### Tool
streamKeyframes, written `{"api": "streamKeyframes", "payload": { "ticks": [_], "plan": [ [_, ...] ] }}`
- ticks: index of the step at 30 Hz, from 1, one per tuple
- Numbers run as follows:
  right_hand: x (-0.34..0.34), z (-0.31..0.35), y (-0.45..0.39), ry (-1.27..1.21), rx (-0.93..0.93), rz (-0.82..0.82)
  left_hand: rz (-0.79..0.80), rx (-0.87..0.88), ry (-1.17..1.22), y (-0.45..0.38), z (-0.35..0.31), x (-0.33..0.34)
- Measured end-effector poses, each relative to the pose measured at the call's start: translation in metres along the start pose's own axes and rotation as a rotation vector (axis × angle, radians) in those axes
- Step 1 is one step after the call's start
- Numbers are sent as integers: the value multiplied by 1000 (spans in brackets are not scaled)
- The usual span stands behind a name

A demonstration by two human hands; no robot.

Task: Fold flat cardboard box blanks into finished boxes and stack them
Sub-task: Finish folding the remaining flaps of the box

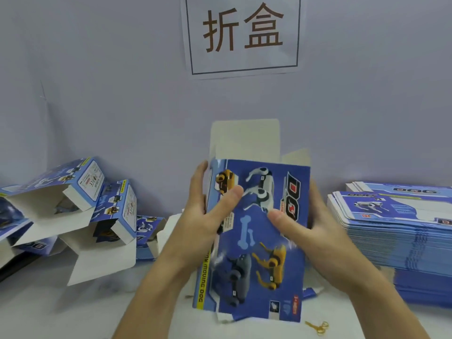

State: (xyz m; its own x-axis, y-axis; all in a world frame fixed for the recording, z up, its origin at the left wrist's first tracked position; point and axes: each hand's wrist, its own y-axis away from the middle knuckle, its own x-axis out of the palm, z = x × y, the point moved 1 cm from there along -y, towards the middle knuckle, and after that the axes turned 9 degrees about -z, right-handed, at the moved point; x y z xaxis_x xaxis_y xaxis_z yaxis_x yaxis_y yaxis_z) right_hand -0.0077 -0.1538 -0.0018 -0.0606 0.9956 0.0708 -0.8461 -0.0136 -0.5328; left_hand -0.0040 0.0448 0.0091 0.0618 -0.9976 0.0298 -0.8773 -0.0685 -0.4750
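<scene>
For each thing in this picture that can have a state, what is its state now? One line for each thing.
box in hand: partly opened, top flap standing up, not closed.
left hand: grips the box's left edge, thumb on the printed face.
right hand: grips the box's right edge, thumb on the face.
folded boxes: piled loosely on the left, end flaps open.
flat blanks: stacked on the right, unfolded.
sign: stuck on the wall.

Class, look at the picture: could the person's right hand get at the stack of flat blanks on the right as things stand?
Probably yes, but not at once: the right hand is gripping the box. The stack of flat blanks lies just beside it, nothing between.
</scene>
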Motion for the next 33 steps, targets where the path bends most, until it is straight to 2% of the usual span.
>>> {"api": "streamKeyframes", "payload": {
  "ticks": [5, 9, 15, 18, 22, 26, 30, 33],
  "plan": [
    [2, -7, -1, -21, 61, 12, 20, 116, 103, 4, 14, 11],
    [2, -12, -4, -57, 6, -61, 22, 124, 159, 6, 17, 21],
    [15, -11, -1, -73, -90, -41, -26, 202, 8, 3, 11, 9],
    [18, -13, 1, -87, -74, -20, -87, 168, 15, 5, 12, 15],
    [19, -3, -5, -42, -31, 10, -237, 113, 170, 9, 11, 22],
    [23, 7, -7, 67, -19, -39, -334, 14, 188, 9, 12, 22],
    [21, 0, -2, 89, -22, -179, -281, 49, 215, 8, 10, 22],
    [22, 0, -1, 10, 75, -254, -218, 56, 288, 8, 13, 22]
  ]
}}
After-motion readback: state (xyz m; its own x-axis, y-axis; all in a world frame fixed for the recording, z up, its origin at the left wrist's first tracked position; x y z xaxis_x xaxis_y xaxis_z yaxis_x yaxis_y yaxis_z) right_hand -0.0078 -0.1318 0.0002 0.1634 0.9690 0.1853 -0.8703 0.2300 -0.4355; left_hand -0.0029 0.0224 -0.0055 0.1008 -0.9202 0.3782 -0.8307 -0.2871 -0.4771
